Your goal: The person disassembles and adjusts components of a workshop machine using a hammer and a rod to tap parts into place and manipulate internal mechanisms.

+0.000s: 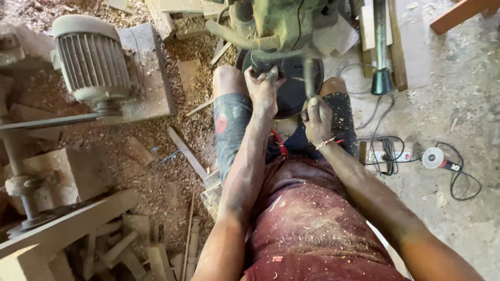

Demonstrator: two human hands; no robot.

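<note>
I sit with my knees apart before a dark round disc [291,86] under a worn green machine head [276,23]. My left hand [264,88] is closed around a dark round part at the disc's upper left edge. My right hand [315,119] grips a thin dark metal tool [310,78] that stands upright against the disc's right side. A thread band is on my right wrist. Sawdust covers my red shirt and dark shorts.
A ribbed electric motor [92,57] sits on a block at the left, with a belt and shaft below it. Wood offcuts and sawdust litter the floor. At the right lie a power strip [385,153], cables, a small angle grinder [435,157] and a metal post [381,47].
</note>
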